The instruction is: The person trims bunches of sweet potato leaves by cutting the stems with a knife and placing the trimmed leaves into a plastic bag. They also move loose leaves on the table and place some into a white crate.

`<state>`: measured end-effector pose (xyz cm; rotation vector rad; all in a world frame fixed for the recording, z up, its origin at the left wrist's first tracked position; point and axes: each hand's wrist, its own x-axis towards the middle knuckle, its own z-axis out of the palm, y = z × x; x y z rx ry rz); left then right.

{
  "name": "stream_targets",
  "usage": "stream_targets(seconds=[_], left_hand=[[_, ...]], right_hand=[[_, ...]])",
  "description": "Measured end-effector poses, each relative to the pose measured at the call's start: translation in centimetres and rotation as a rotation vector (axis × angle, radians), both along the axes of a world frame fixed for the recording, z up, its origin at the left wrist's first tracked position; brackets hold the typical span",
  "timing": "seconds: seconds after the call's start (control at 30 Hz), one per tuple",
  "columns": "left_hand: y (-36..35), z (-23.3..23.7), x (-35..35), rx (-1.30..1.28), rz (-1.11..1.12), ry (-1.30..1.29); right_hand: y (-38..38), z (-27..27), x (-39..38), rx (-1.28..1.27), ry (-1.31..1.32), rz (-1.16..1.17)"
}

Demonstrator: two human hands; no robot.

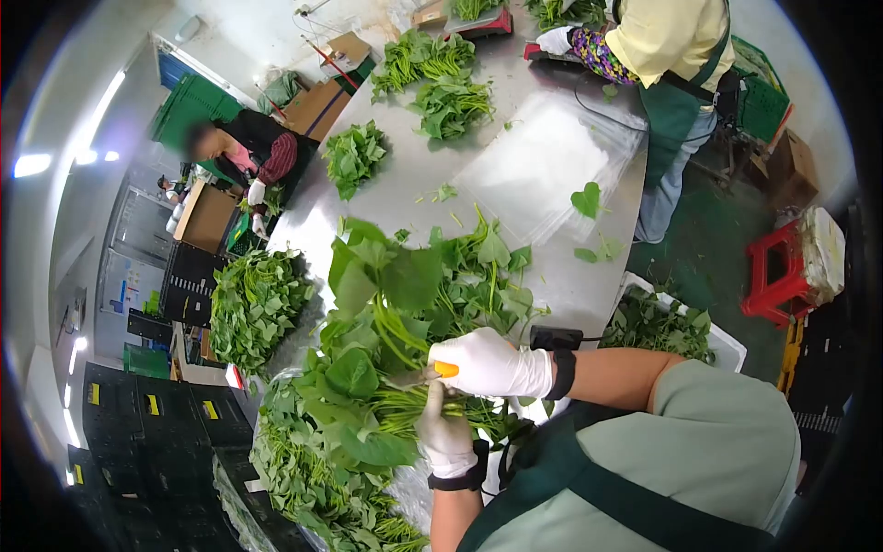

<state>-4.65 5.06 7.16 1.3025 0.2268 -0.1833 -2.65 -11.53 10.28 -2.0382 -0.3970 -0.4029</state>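
Note:
My right hand (492,363), in a white glove, is closed around a small knife with an orange handle (446,369); its blade points left over the stems. Just below, my gloved left hand (446,437) is closed on a bunch of leafy green stems (395,412), its thumb raised close to the blade. Large heart-shaped leaves rise to the left of both hands. Loose leafy greens (478,276) lie behind my right hand. A big heap of greens (313,478) spreads to the left of my left hand. The fingers of my left hand are partly hidden.
On the metal table (414,193) lie bundled greens (354,158), clear plastic bags (543,166) and a loose leaf (586,200). A white crate (727,350) of greens stands at right, near a red stool (777,271). Two co-workers (676,55) stand around the table. Black crates (138,423) are stacked at left.

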Motion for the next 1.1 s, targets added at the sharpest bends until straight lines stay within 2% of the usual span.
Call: stream_targets(seconds=[0.03, 0.1, 0.13, 0.2, 0.27, 0.33, 0.37, 0.4, 0.47, 0.6, 0.67, 0.83, 0.9, 0.97, 1.0, 1.07, 1.1], left_hand=[[0.3, 0.1, -0.3, 0.012, 0.001, 0.005], [0.1, 0.7, -0.2, -0.163, 0.023, 0.111], [-0.1, 1.1, -0.1, -0.164, 0.024, 0.104], [-0.6, 1.6, -0.1, -0.127, 0.012, 0.104], [-1.1, 1.5, 0.0, -0.189, 0.02, 0.123], [-1.6, 2.2, -0.1, -0.317, 0.014, 0.166], [-1.5, 2.1, 0.0, -0.376, 0.052, 0.202], [-1.1, 2.0, 0.0, -0.428, -0.003, 0.196], [-2.6, 3.5, -0.3, -0.393, 0.093, 0.217], [-2.1, 2.6, -0.2, -0.534, -0.006, 0.167], [-2.2, 2.7, -0.3, -0.512, 0.046, 0.18], [-1.8, 2.6, -0.3, -0.546, 0.093, 0.222], [-1.3, 2.4, -0.2, -0.684, 0.054, 0.304], [-1.1, 2.5, -0.6, -0.679, 0.014, 0.342], [-1.2, 2.1, -0.6, -0.658, 0.021, 0.339], [-1.3, 1.5, -0.5, -0.78, 0.018, 0.375], [-1.3, 1.1, -0.6, -0.77, 0.032, 0.366]], right_hand=[[0.3, -0.4, -0.1, 0.032, 0.019, -0.017], [0.1, -0.4, 0.0, 0.124, 0.058, 0.02], [0.0, -0.8, 0.3, 0.123, 0.051, 0.023], [-0.2, -2.1, 0.9, 0.266, 0.205, 0.284], [-1.7, -1.1, 1.0, 0.266, 0.28, 0.435], [-4.2, 0.9, 0.6, 0.381, 0.756, 0.649], [-4.6, 0.3, 1.0, 0.288, 0.577, 0.555], [-4.9, 0.3, 1.3, 0.094, 0.317, 0.347], [-4.7, -0.4, 1.8, 0.295, 0.165, 0.104], [-3.9, -0.2, 2.7, 0.453, 0.147, 0.107], [-3.4, -0.5, 3.1, 0.309, 0.128, 0.091], [-2.7, -0.9, 3.1, 0.178, 0.088, 0.063], [-2.7, -0.5, 2.3, 0.114, -0.191, 0.055], [-2.7, -0.3, 1.8, -0.069, -0.319, 0.02], [-2.7, -0.6, 1.8, -0.076, -0.292, 0.064], [-2.5, -1.5, 2.0, 0.05, -0.269, 0.131], [-2.5, -1.8, 2.0, 0.083, -0.142, 0.129]])
